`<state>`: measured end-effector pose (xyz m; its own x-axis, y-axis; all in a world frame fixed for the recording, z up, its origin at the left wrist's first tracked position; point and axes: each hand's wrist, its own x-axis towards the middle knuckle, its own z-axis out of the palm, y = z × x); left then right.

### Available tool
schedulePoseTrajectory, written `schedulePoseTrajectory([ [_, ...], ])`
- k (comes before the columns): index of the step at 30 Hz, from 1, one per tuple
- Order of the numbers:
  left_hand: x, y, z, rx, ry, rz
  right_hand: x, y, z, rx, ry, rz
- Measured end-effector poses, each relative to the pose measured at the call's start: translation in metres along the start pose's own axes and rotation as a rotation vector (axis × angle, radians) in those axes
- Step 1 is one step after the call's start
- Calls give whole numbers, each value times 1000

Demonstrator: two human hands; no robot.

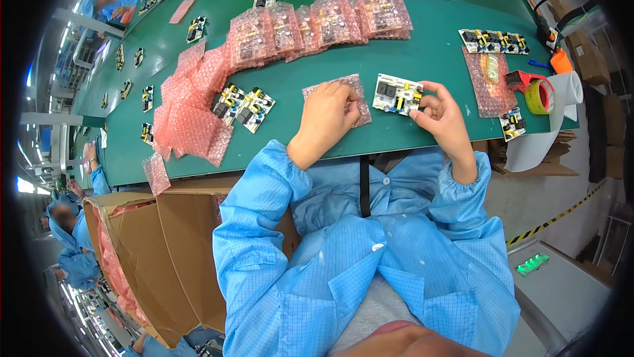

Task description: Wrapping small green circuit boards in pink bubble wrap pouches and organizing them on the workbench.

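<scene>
The right hand (441,114) is closed in a pinch at the right end of a white circuit board (396,95). The thumb lies at the lower right corner of this board, and the other fingers are bent near its right edge; the space between them is only as wide as the thin board needs. The board is a little tilted, with its black, yellow and white parts turned upward, above the front part of the green table (422,33).

The left hand (328,116) rests on a pink bubble bag (362,93), which lies flat on the table just beside the board, on its left. Its fingers are curled and touch the bag, but the fingertips are partly hidden, so I cannot tell if they pinch the film or only press on it.

On the left of this hand, two more boards (255,109) lie side by side, near a heap of pink bags (188,109). Behind the hands, a curved row of bubble-wrapped boards (320,20) is standing close together.

About writing: any marks on the held board are too small to be read. At the right side, a pale yellow patch (491,66) shows on another bubble bag (475,70); whether it is a label, I cannot say. Near this bag is a red tape dispenser (522,81) with a yellow roll (540,97).
</scene>
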<state>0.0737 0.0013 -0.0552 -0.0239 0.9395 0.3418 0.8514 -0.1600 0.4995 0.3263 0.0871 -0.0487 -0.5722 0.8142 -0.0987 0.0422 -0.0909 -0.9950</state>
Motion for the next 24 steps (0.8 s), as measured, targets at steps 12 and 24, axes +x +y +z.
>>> schedulePoseTrajectory([
  [12, -1, -1, 2, -116, 277, 10, 11, 0, 21, 86, -8, 7],
  [24, -1, 2, -5, -127, 309, 230, 13, -17, 14, -47, -124, 120],
])
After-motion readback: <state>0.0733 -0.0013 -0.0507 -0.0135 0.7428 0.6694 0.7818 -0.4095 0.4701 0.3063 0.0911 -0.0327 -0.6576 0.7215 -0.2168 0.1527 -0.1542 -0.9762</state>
